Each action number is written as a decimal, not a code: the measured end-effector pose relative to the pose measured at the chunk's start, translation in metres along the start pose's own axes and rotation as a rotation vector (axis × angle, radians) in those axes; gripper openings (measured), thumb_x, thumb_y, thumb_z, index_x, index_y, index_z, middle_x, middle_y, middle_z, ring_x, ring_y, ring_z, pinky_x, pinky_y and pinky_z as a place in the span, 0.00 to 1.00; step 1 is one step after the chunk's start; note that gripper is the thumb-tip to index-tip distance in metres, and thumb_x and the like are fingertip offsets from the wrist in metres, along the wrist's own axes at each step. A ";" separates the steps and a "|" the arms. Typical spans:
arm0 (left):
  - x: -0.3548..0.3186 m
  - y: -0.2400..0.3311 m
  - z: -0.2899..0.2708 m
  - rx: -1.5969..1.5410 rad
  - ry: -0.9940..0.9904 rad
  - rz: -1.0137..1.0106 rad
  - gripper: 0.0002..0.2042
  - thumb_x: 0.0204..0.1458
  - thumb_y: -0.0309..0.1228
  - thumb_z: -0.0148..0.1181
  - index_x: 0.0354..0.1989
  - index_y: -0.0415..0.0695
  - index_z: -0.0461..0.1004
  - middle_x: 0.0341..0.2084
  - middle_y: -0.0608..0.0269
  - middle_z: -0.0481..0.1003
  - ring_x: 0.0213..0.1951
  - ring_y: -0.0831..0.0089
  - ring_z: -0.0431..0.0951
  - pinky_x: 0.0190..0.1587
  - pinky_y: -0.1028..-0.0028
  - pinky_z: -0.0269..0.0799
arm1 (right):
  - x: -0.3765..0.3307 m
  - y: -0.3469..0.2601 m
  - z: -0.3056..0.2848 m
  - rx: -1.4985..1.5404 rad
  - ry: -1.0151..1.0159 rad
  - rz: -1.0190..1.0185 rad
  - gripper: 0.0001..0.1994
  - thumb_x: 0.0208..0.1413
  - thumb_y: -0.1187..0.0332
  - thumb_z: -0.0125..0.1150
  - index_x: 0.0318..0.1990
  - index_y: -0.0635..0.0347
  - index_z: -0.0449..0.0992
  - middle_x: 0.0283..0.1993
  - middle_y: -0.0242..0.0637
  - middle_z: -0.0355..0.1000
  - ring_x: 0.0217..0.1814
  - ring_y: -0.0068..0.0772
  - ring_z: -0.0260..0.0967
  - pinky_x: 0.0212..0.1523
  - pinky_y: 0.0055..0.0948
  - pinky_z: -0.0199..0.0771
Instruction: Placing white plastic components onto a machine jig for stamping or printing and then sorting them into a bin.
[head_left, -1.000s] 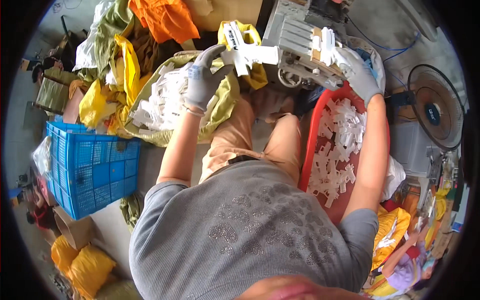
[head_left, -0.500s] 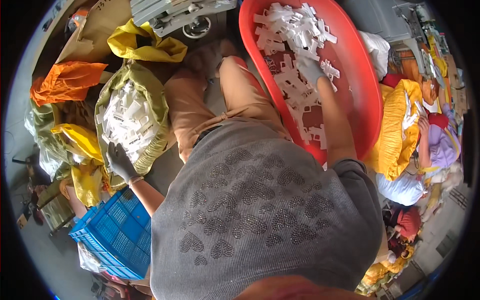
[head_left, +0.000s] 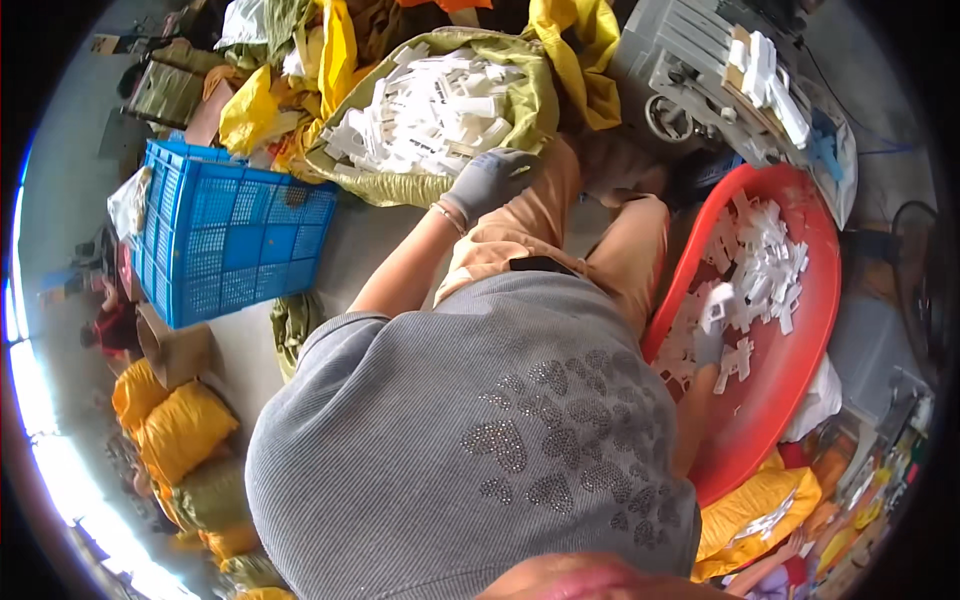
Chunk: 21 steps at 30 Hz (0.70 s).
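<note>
My left hand (head_left: 492, 180), in a grey glove, is at the near right rim of an olive woven sack (head_left: 400, 190), above my thigh. Its fingers look loosely bent, with nothing visible in them. White plastic pieces (head_left: 425, 110) fill the sack. On the right, my gloved right hand (head_left: 709, 347) reaches into a red oval tub (head_left: 800, 350). A white plastic piece (head_left: 717, 303) stands at its fingertips, apparently pinched; the fingers themselves are mostly covered. More such pieces (head_left: 768, 265), several shaped like toy pistols, lie in the tub around that hand.
Left of the sack stands a blue plastic crate (head_left: 235, 235). A grey wheeled metal frame (head_left: 690, 80) is beyond my feet, with white parts (head_left: 768, 85) on it. Yellow sacks (head_left: 185, 430) are piled at the left; another yellow sack (head_left: 755, 515) sits behind the tub.
The view has swung left, so the sack sits nearer the middle. My left hand has shifted from the sack's near left side to its right rim. A white piece now shows at my right fingers.
</note>
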<state>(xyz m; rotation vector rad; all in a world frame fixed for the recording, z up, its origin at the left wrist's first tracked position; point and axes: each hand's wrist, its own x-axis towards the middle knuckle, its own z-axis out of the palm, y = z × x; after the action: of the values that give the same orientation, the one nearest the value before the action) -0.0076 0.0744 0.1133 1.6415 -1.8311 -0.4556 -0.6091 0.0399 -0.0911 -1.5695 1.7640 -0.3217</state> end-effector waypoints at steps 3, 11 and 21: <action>-0.031 -0.002 -0.007 0.033 0.022 -0.108 0.12 0.50 0.34 0.55 0.41 0.46 0.75 0.34 0.55 0.76 0.38 0.56 0.75 0.41 0.64 0.70 | -0.011 -0.101 -0.024 0.638 -0.291 0.204 0.19 0.56 0.66 0.52 0.57 0.53 0.65 0.40 0.29 0.69 0.30 0.21 0.66 0.26 0.20 0.63; -0.026 -0.004 -0.010 -0.023 0.025 -0.097 0.11 0.49 0.30 0.56 0.41 0.44 0.75 0.32 0.55 0.76 0.37 0.56 0.75 0.40 0.65 0.71 | -0.015 -0.066 0.005 0.634 0.163 0.500 0.15 0.49 0.67 0.59 0.45 0.56 0.71 0.29 0.33 0.69 0.25 0.25 0.66 0.22 0.26 0.65; -0.009 0.000 -0.013 -0.021 0.107 0.016 0.11 0.48 0.31 0.57 0.40 0.45 0.76 0.34 0.53 0.76 0.36 0.53 0.75 0.38 0.63 0.71 | 0.007 -0.016 0.033 -0.652 0.191 -0.341 0.18 0.46 0.72 0.51 0.48 0.54 0.71 0.40 0.49 0.70 0.38 0.52 0.68 0.38 0.46 0.70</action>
<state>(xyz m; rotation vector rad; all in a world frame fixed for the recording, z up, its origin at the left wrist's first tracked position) 0.0011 0.0853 0.1203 1.6056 -1.7540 -0.3715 -0.5755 0.0395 -0.1065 -2.3818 1.8454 -0.0498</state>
